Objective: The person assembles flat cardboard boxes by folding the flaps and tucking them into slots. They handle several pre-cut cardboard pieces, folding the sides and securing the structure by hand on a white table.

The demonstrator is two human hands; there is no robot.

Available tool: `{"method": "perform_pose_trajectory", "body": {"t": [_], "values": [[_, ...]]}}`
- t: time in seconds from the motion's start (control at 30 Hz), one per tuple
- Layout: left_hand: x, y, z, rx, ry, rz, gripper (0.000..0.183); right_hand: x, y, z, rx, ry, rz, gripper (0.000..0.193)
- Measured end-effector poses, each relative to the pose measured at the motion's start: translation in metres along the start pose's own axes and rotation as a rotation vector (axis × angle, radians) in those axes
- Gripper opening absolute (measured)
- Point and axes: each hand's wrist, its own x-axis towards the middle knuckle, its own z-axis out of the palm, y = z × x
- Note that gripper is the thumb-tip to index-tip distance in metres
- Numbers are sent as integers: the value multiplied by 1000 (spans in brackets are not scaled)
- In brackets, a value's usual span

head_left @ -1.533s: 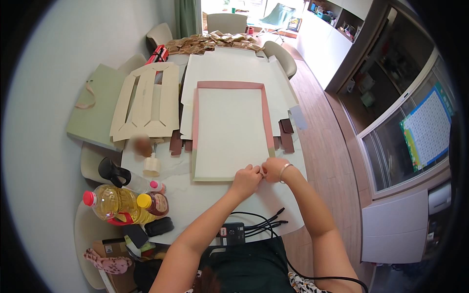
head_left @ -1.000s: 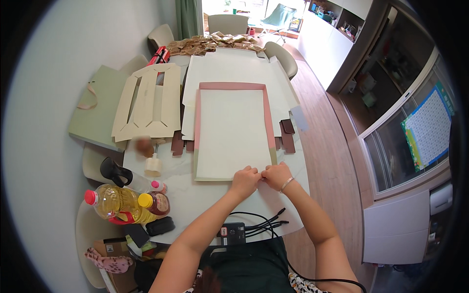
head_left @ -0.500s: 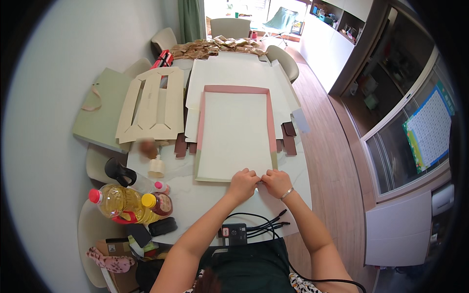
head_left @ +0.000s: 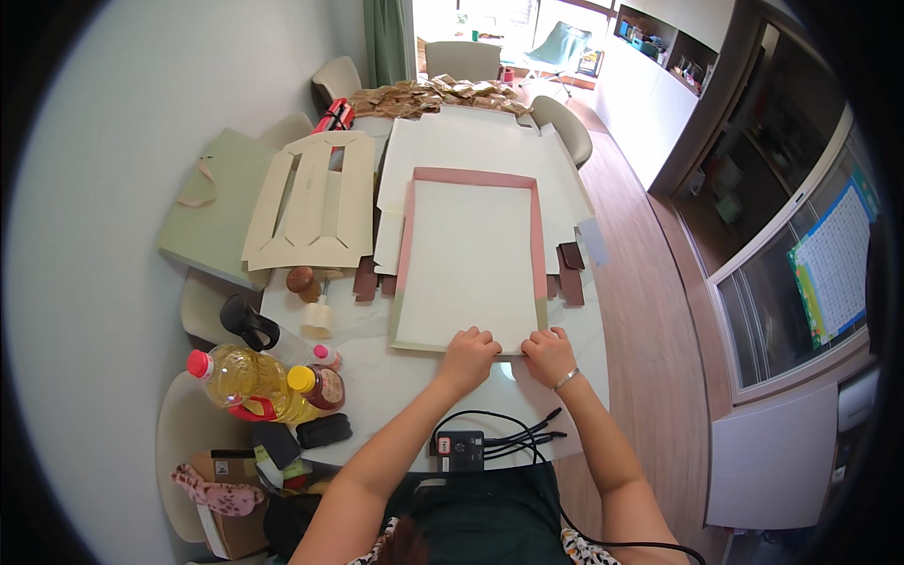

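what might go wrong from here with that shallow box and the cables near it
The left hand and right hand both grip the near edge of the shallow box, so uneven pressure might crease or bend its thin wall. The black cables lie close below the hands, so a lowered hand could perhaps snag them.

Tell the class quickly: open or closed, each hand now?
Left hand: closed, gripping the shallow box at its near edge.
Right hand: closed, gripping that edge near its right corner.
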Motion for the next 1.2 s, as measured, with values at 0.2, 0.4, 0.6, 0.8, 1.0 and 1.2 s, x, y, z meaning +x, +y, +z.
{"method": "perform_pose_trajectory", "body": {"t": [0.2,0.4,0.6,0.8,1.0,1.2], "values": [[-3,9,-19,-92,-78,-97,16,-6,-8,5,-17,-21,32,3],[-5,-14,-31,342,504,-561,69,-6,2,-13,271,147,-28,15],[-22,-70,-45,89,413,-981,59,3,-14,-9,348,357,706,33],[-29,-76,-35,-46,408,-901,35,0,10,29,348,191,679,35],[-21,-78,-56,-125,625,-751,29,6,0,-19,1398,32,887,40],[8,-91,-102,-519,783,-682,29,48,-6,-48,1961,279,631,42]]}}
